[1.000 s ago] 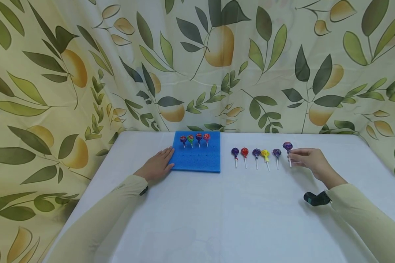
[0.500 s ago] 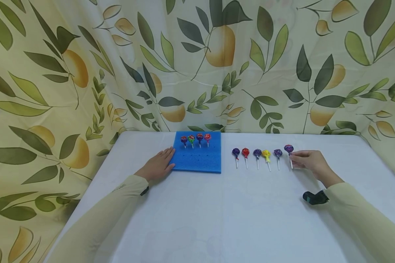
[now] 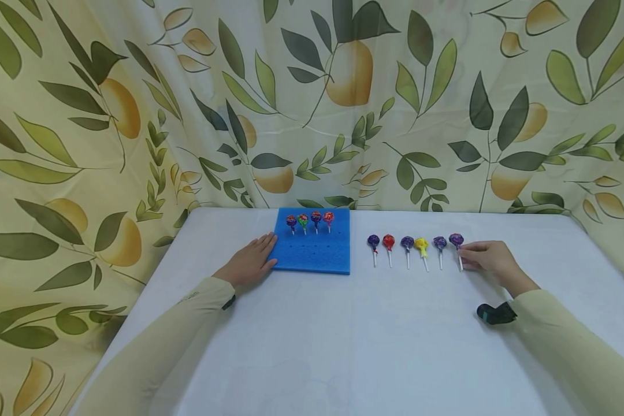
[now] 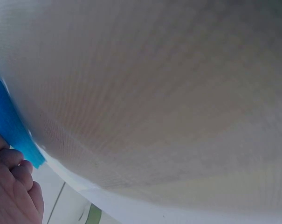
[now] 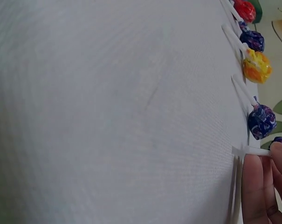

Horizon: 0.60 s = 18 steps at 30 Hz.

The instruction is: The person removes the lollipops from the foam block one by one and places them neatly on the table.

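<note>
A purple-wrapped lollipop (image 3: 456, 239) is pinched by its white stick between the thumb and fingers of my right hand (image 3: 491, 261), at the right end of a row. In the right wrist view its stick (image 5: 257, 151) shows close to the table surface. Beside it lie more wrapped lollipops: purple (image 3: 439, 243), yellow (image 3: 421, 247), purple (image 3: 407, 243), red (image 3: 389, 242) and dark purple (image 3: 373, 242). My left hand (image 3: 247, 261) lies flat, fingers extended, touching the left edge of a blue foam board (image 3: 312, 260). Several lollipops (image 3: 316, 217) stand upright in the board's back row.
A white-covered table (image 3: 343, 341) carries everything. Rows of small holes (image 3: 312, 247) mark the foam board. Behind the table hangs a leaf-and-fruit patterned curtain (image 3: 312, 133). A black device (image 3: 496, 313) sits at the right wrist.
My right hand has lowered slightly with the purple lollipop, bringing it level with the row. The left hand stays at the foam board.
</note>
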Motion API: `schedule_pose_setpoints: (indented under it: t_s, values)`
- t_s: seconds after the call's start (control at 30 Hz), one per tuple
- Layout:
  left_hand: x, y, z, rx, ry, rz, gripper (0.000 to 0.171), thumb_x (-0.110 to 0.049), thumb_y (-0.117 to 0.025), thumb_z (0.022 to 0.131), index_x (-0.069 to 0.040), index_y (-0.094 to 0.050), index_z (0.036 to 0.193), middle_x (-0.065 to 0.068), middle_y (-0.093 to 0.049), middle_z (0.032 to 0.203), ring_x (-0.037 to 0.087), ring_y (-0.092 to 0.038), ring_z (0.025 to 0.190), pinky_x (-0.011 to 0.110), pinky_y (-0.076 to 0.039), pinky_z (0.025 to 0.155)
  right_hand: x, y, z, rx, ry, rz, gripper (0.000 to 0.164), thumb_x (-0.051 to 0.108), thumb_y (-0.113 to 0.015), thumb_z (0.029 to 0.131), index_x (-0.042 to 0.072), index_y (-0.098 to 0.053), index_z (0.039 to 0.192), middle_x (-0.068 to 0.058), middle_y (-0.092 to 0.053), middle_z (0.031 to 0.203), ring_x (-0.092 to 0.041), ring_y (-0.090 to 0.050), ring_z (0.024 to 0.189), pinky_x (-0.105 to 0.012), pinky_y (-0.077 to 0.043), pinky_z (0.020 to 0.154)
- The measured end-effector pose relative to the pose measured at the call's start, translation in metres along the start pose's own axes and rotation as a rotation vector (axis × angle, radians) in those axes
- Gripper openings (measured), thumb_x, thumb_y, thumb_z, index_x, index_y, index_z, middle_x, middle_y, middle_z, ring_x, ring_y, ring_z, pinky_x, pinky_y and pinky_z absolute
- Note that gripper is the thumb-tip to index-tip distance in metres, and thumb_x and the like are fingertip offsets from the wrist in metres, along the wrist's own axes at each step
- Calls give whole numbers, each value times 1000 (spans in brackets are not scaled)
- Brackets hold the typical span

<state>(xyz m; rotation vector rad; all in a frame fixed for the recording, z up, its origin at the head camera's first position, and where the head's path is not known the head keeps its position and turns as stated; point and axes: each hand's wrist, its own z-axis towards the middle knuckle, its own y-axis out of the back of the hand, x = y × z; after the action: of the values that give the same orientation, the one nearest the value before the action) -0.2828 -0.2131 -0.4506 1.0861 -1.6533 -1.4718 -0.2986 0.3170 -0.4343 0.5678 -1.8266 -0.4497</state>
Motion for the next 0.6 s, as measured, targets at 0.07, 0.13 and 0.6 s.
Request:
schedule_pose_setpoints:
  t_s: [0.07, 0.13, 0.6]
  values:
    - [0, 0, 0, 2, 0, 1, 66, -41, -32, 101, -3, -12, 150, 14, -12, 158, 27, -13, 147, 42, -14, 120, 0, 0, 1, -1, -9, -19, 54, 24, -60, 92, -13, -48, 128, 15, -64, 74, 1, -64, 64, -16, -51, 59]
    - [0, 1, 0, 4, -1, -1, 65, -41, -32, 101, -3, -12, 150, 14, -13, 158, 28, -13, 147, 42, -15, 120, 0, 0, 1, 0, -18, -27, 54, 25, -60, 92, -13, -48, 128, 16, -64, 73, 1, -64, 63, -15, -49, 58]
    - [-1, 3, -1, -3, -8, -7, 65, -40, -33, 101, -2, -13, 150, 15, -14, 158, 28, -15, 147, 43, -16, 120, 5, -2, 1, 4, -25, -64, 48, 17, -59, 91, -17, -50, 124, 12, -64, 65, -1, -63, 60, -17, -50, 57]
